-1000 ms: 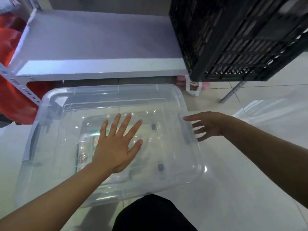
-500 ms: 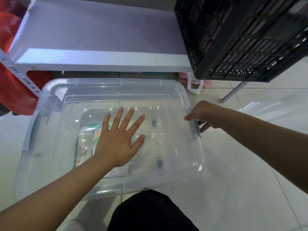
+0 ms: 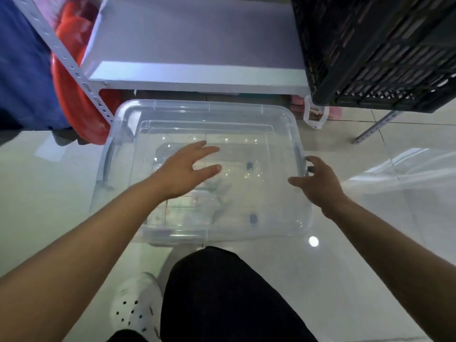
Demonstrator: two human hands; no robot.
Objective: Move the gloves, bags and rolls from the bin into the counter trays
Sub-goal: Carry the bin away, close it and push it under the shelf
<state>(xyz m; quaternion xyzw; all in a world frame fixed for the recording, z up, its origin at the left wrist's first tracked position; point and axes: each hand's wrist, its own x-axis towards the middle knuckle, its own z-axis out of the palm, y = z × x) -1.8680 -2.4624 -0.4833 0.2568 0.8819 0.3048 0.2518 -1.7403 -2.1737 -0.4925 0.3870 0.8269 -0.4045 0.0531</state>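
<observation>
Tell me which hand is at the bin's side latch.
The right hand: its fingers reach the grey latch on the clear bin. The left hand lies spread over the lid.

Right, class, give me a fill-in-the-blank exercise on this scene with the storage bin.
1. The clear plastic bin sits on the ____.
2. The bin's lid is ____.
3. The black lattice crate stands on the grey ____.
4. The left hand hovers with fingers ____.

Missing words: floor; closed; shelf; straight
</observation>
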